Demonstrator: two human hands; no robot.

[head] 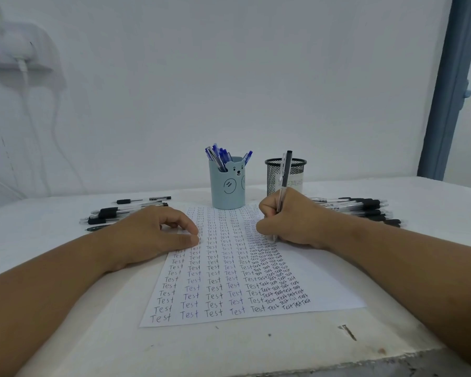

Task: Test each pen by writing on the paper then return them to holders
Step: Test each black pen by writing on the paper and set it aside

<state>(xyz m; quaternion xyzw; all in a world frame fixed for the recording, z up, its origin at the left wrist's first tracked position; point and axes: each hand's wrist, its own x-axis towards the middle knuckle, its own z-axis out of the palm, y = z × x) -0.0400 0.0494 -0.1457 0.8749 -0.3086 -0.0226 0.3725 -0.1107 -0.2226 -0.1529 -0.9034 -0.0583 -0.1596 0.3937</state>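
A white sheet of paper [324, 281] lies on the table, covered with rows of the word "Test". My right hand [294, 219] grips a black-capped clear pen [285, 172], its tip down on the paper's right half. My left hand [152, 238] rests on the sheet's left edge, fingers loosely curled, holding nothing. Behind the paper stand a light blue bear-face holder [227, 186] with several blue pens [219, 155] and a black mesh holder [297, 172]. Loose black pens lie in a left pile [120, 212] and a right pile [365, 209].
The white table [256, 349] has a chipped front edge and a dark mark [347, 331] near the front right. A white wall rises close behind the holders. A blue door frame [449, 91] stands at the far right.
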